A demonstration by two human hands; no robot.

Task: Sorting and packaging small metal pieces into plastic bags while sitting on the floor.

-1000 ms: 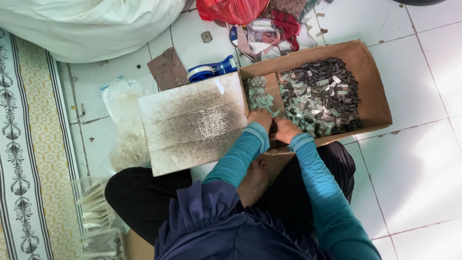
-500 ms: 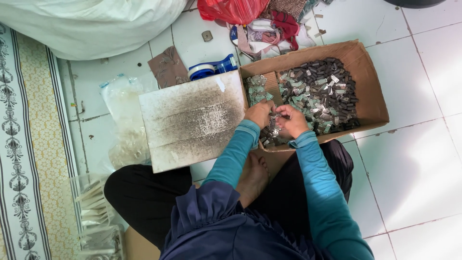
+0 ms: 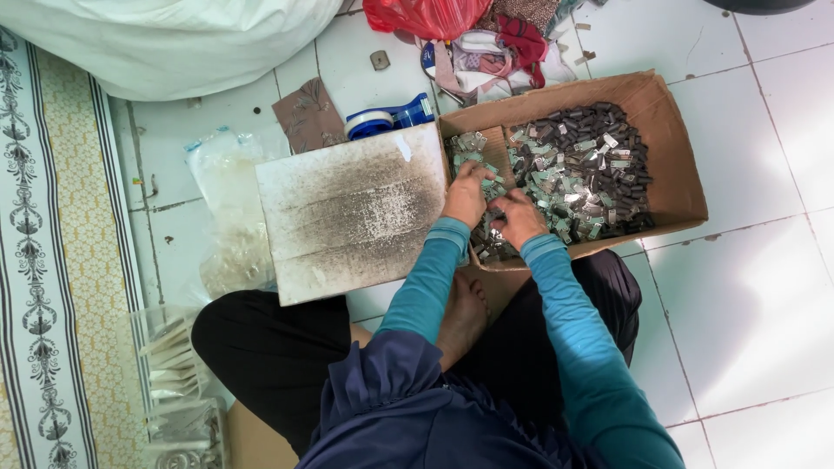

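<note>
1. Left hand [image 3: 466, 196]: reaching over the near edge of the cardboard box [image 3: 673, 148], fingers curled down into the small metal parts [image 3: 578, 169]. It is probably pinching a piece or two, but the fingertips are hidden among the parts, so I cannot tell for certain.
2. Right hand [image 3: 519, 219]: lying just beside the left, knuckles up, fingers bent toward it. The two hands are nearly touching, as if working one piece between them; what it is gripping is too small to make out.
3. Small metal parts: dark and silvery pieces heaped in the box, directly under and beyond both hands, likely kept loose there for easy picking.
4. Grey work board [image 3: 352, 213]: lying flat just to the left of the left hand, its scuffed top bare, close enough to serve as a surface.
5. Blue tape dispenser [image 3: 388, 120]: sitting beyond the board, away from the left hand.
6. Clear plastic bags [image 3: 228, 217]: lying further left of the board.
7. Red bag [image 3: 423, 15] and cloth scraps: piled beyond the box, well apart from both hands.
</note>
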